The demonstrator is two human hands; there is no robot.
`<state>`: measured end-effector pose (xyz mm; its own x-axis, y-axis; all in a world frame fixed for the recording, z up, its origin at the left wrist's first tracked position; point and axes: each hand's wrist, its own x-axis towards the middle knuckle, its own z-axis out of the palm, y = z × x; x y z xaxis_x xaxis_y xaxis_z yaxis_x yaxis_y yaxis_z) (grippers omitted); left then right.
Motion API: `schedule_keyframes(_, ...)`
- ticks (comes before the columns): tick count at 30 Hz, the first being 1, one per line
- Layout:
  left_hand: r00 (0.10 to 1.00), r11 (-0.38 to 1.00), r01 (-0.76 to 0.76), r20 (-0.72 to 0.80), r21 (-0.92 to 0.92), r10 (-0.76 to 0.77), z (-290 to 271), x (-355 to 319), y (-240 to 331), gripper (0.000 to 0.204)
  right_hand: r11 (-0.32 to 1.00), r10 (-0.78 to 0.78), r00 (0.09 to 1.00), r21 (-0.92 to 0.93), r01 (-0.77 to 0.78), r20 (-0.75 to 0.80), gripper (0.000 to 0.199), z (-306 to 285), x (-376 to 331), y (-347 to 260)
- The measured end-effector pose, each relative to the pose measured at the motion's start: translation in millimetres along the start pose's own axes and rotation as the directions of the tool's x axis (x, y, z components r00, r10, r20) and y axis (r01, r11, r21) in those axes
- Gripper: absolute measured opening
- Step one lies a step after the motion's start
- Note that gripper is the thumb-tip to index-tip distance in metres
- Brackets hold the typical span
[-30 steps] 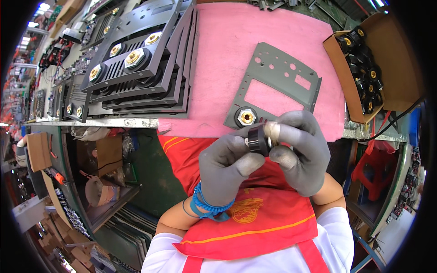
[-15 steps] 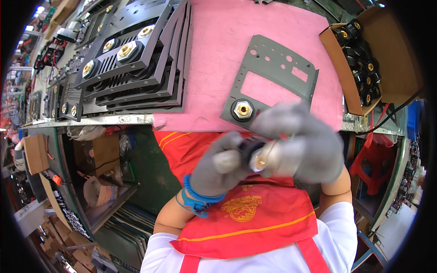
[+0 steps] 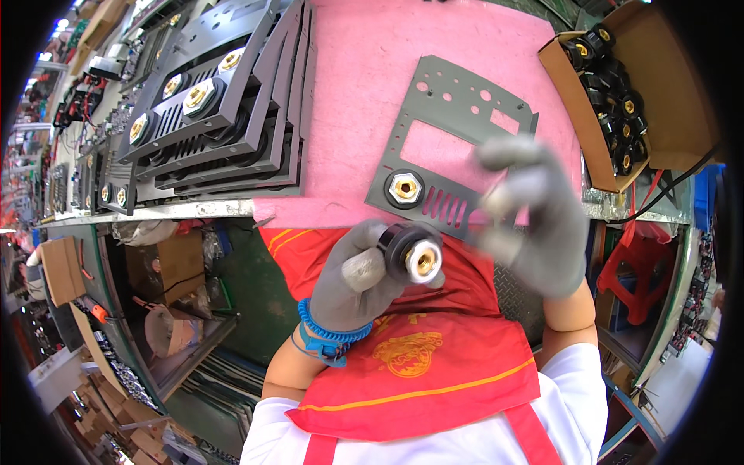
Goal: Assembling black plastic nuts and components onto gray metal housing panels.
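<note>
Gloved in grey, my left hand (image 3: 358, 271) grips a round black panel socket (image 3: 398, 246) with a brass core and a silver nut at its end, held in front of my apron. To its right, my right hand (image 3: 539, 213) is raised apart from the socket. Its fingers look spread, though motion blurs their tips, and I see nothing between them. Just beyond the hands lies a flat grey metal panel (image 3: 440, 107) with holes, slots and a large rectangular cutout. A similar socket with a silver nut (image 3: 405, 188) sits in its near left corner.
The panel rests on a pink mat (image 3: 349, 93). At the left stand stacked dark metal panels (image 3: 232, 116) with sockets fitted. An open cardboard box (image 3: 577, 116) of black sockets is at the right. Below the worktop's front edge (image 3: 178, 211) are shelves and a red stool (image 3: 637, 279).
My right hand has moved off the socket, up and to the right. The socket in my left hand now shows its silver nut and brass core clearly. Panel and stack shift slightly left in view.
</note>
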<state>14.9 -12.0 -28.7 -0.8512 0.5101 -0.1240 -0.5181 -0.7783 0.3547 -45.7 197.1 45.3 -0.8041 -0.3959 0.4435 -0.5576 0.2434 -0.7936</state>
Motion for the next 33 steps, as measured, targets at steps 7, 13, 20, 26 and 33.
schedule_keyframes(7, 0.993, 0.993, 0.110, -0.047, -0.051, -0.112, 14.3, 0.5, -3.3, 0.035, 0.973, -0.112, 0.985, -0.188, 0.135, 0.129, 0.036, 19.5, -30.6, 7.4)
schedule_keyframes(13, 0.985, 0.983, 0.168, -0.034, -0.077, -0.171, -2.9, -10.0, -11.4, 0.033, 0.976, -0.145, 0.986, -0.154, 0.157, 0.085, 0.032, 14.3, -28.5, -5.5)
schedule_keyframes(20, 0.960, 0.961, 0.276, -0.064, 0.016, -0.274, -46.4, 15.0, -54.6, 0.031, 0.905, 0.147, 0.983, -0.386, -0.179, -0.112, 0.022, -15.1, -34.6, 57.9)
schedule_keyframes(26, 0.943, 0.943, 0.333, -0.002, -0.003, -0.333, -59.8, 35.9, -77.8, 0.042, 0.916, 0.221, 0.972, -0.323, -0.236, -0.085, 0.023, -6.3, -61.0, 59.9)
schedule_keyframes(33, 0.912, 0.905, 0.392, 0.060, 0.162, -0.406, -58.9, 25.5, -76.3, 0.045, 0.929, 0.193, 0.981, -0.322, -0.183, -0.001, 0.030, -5.9, -67.0, 48.6)
